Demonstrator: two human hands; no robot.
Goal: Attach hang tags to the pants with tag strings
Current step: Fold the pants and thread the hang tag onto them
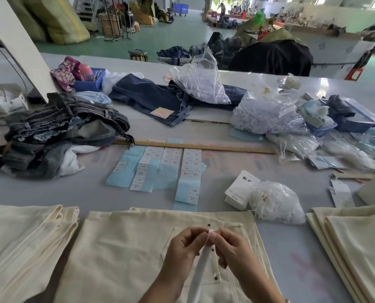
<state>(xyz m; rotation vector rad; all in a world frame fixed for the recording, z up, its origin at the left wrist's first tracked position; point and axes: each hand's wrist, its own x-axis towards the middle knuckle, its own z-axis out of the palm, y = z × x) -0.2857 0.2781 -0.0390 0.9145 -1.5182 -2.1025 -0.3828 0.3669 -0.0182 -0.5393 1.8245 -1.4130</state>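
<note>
Both your hands, left & right, pinch a tag string over cream pants at lower center; no tag on yet, side stacks look untagged.

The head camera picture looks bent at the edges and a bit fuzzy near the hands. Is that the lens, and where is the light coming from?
Head view: the wide lens bows the wooden ruler and table edges; the left hand, right hand and the white tag string they pinch look soft, probably from motion or closeness; daylight glares from openings at the far end and glints on the plastic bags; shadows are faint.
</note>
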